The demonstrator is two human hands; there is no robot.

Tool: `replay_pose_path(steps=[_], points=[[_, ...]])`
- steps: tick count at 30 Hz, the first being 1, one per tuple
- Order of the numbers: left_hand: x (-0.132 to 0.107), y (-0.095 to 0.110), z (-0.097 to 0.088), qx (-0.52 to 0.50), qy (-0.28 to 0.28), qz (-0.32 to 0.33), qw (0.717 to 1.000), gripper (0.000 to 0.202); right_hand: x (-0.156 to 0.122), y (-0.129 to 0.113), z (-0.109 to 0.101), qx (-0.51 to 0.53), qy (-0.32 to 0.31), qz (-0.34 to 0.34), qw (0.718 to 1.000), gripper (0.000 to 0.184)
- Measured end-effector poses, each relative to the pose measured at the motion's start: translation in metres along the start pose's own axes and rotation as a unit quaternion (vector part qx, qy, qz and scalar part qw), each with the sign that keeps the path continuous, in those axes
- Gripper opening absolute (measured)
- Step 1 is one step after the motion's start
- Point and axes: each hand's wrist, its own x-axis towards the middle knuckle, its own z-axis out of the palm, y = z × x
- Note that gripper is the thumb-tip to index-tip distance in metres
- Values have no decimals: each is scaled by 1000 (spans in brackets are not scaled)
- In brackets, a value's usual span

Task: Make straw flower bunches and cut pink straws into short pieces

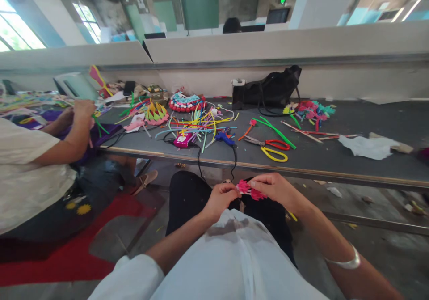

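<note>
A pink pipe-cleaner flower piece (244,186) is held between my two hands, above my lap and just in front of the table edge. My left hand (221,198) pinches its left end, thumb against fingers. From the right, my right hand (273,186) grips it with thumb and fingertips; part of the pink fuzz shows below those fingers. On the table beyond lie scissors (276,144) with one red and one yellow handle, a green pipe cleaner (276,131), and a blue glue gun (225,138) with a dark cord.
Loose coloured pipe cleaners (201,123) lie near a magenta box (182,140). Behind them sits a beaded round piece (186,102). A black bag (276,87), pipe-cleaner flowers (313,111) and white paper (367,147) are to the right. At left, another person's hands (82,110) work with pipe cleaners.
</note>
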Motion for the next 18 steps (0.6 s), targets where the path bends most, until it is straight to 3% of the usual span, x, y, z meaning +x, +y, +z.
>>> replay_pose_path(steps=[7,13,15,18], points=[[-1,-4,0,0,7,6,1000,15,13,17,-5,107,-8,97,990,41],[2,-13,-2,89,-11,81,993,14,10,17,-5,163,-18,77,983,40],[2,-15,0,179,-34,126,975,14,12,15,-3,195,-10,53,979,40],[-1,-15,2,336,-72,216,914,15,21,16,-1,190,16,42,981,42]])
